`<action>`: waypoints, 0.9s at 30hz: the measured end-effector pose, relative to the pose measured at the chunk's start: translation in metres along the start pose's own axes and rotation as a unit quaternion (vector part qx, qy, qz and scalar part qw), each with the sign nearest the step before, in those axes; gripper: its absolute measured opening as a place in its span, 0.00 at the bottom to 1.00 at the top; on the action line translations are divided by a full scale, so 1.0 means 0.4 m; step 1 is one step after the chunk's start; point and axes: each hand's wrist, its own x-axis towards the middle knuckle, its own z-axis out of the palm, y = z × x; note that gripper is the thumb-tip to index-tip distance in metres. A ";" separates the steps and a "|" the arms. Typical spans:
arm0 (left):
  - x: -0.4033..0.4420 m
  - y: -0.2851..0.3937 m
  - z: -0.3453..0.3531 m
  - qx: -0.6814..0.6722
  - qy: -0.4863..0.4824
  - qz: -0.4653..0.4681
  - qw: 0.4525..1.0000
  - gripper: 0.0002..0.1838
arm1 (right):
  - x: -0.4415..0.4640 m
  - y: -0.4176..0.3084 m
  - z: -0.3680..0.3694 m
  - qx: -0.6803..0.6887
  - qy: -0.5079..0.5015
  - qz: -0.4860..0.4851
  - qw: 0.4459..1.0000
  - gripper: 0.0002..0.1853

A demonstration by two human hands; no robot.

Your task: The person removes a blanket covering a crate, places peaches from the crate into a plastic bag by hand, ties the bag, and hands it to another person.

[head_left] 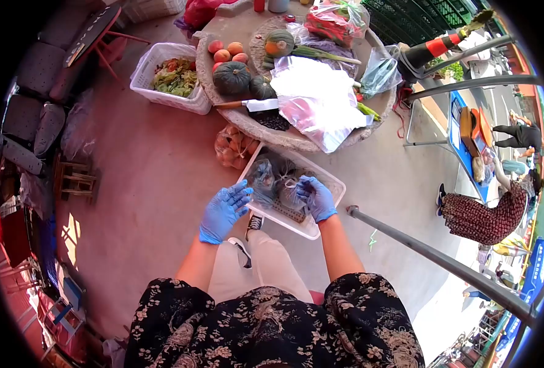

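Note:
My left hand (226,210), in a blue glove, is held in the air by the left rim of a white crate (296,228), fingers apart and nothing in it. My right hand (316,197), also gloved in blue, is over the crate's right part with its fingers curled at the knotted top of a clear plastic bag (291,194). Another filled plastic bag (263,174) lies in the crate beside it. Above the crate stands a round stone table (210,92) with dark green squashes (231,78), a knife (261,105) and white plastic bags (315,98).
A white basket of vegetable scraps (143,73) stands left of the table, and a net bag of onions (235,147) below it. A metal pole (431,257) slants at the right. Farther right, a person in a patterned skirt (486,214) is near a blue table (462,147).

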 end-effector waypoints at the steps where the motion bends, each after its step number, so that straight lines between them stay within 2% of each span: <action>1: 0.039 0.002 0.004 0.004 0.000 -0.026 1.000 0.29 | 0.041 -0.029 0.001 -0.011 0.027 -0.007 1.000 0.15; 5: 0.183 0.005 0.022 0.049 0.008 -0.091 0.995 0.26 | 0.194 -0.099 -0.031 -0.134 0.100 -0.094 0.981 0.13; 6: 0.219 0.011 0.020 0.059 0.003 -0.107 0.992 0.25 | 0.210 -0.121 -0.009 -0.203 0.127 -0.119 0.964 0.18; 9: 0.349 0.026 0.023 0.089 -0.012 -0.149 0.985 0.24 | 0.410 -0.124 -0.106 -0.456 0.144 -0.236 0.846 0.23; 11: 0.421 0.033 0.010 0.110 -0.005 -0.171 0.979 0.24 | 0.438 -0.164 -0.069 -0.620 0.279 -0.171 0.714 0.26; 14: 0.521 0.064 0.010 0.123 -0.015 -0.207 0.970 0.22 | 0.531 -0.210 -0.063 -0.627 0.343 -0.094 0.693 0.28; 17: 0.599 0.100 -0.001 0.127 -0.021 -0.244 0.961 0.21 | 0.599 -0.250 -0.048 -0.653 0.367 -0.059 0.660 0.28; 20: 0.660 0.145 -0.034 0.142 -0.025 -0.278 0.950 0.20 | 0.674 -0.251 -0.071 -0.648 0.351 -0.034 0.675 0.31; 23: 0.705 0.184 -0.060 0.172 -0.018 -0.305 0.936 0.20 | 0.715 -0.256 -0.108 -0.673 0.347 -0.126 0.641 0.33; 24: 0.719 0.191 -0.066 0.174 -0.018 -0.313 0.934 0.20 | 0.645 -0.301 -0.017 -0.649 0.330 -0.159 0.666 0.31; 27: 0.772 0.199 -0.052 0.183 -0.034 -0.330 0.925 0.19 | 0.579 -0.295 0.070 -0.565 0.395 -0.269 0.673 0.25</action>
